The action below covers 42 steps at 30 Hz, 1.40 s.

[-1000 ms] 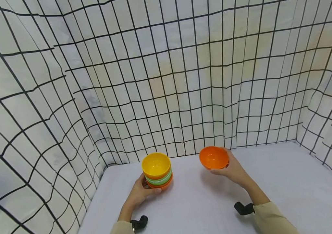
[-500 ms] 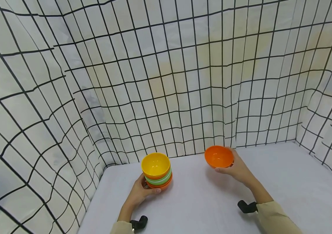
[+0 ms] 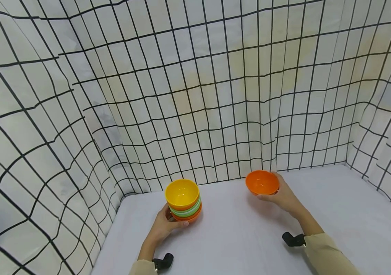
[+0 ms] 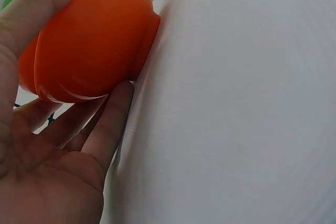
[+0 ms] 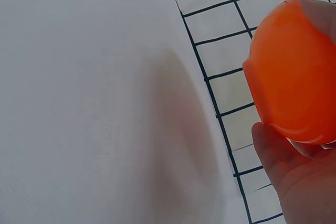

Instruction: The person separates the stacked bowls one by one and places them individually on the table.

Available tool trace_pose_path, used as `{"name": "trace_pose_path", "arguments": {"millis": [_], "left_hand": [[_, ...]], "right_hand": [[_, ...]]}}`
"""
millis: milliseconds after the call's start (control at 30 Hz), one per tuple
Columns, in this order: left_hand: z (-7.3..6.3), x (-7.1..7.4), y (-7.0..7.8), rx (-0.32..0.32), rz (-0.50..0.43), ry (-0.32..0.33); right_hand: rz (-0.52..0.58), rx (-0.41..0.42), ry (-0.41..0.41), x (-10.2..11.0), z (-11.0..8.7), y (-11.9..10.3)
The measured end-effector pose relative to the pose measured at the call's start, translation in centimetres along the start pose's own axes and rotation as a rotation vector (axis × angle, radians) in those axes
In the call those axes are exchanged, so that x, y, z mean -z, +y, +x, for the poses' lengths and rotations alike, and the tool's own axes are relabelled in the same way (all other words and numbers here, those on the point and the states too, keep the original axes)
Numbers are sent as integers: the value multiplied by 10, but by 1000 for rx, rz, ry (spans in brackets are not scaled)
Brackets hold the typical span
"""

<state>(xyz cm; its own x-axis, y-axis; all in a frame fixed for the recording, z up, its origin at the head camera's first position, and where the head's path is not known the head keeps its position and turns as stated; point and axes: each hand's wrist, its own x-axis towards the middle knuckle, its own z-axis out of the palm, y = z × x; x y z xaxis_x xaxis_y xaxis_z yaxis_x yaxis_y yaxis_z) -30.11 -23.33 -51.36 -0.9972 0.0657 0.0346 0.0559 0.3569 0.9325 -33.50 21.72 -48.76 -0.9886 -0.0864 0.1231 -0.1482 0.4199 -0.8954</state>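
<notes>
On the left of the table, nested bowls form a stack: a yellow bowl (image 3: 182, 194) on top, green bowls (image 3: 187, 211) in the middle and orange bowls (image 4: 100, 38) below. My left hand (image 3: 163, 226) holds this stack low down, thumb on the near side and fingers round the left. The lowest orange bowl's foot rests on the white cloth. To the right, my right hand (image 3: 286, 196) grips a single orange bowl (image 3: 261, 183) by its right side, its inside facing up. A shadow apart from it in the right wrist view shows that bowl held above the table.
A white cloth (image 3: 236, 236) covers the table. White walls with a black grid (image 3: 195, 114) stand behind and at both sides, close behind the bowls. Black wrist devices (image 3: 293, 240) sit on both of my wrists.
My right hand has moved rightward with the orange bowl, away from the stack. My left hand and the stack have stayed in place; the head view has shifted slightly.
</notes>
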Motion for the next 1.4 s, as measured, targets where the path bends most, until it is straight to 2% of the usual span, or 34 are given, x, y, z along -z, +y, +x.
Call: {"name": "trace_pose_path", "arguments": {"millis": [233,800,1167,1400], "left_hand": [[0,1,-1,3,2,-3],[-1,-1,-1,11,-17,-3],[-1,-1,-1,7,-29,-12],[-1,0,-2,8,-34,-14]], "right_hand": [[-7,-11,3,6,-1,1],[-25,-30,54,34,-2,21],[-23,-118,72,47,-6,40],[-70,-169,66,55,-5,54]]}}
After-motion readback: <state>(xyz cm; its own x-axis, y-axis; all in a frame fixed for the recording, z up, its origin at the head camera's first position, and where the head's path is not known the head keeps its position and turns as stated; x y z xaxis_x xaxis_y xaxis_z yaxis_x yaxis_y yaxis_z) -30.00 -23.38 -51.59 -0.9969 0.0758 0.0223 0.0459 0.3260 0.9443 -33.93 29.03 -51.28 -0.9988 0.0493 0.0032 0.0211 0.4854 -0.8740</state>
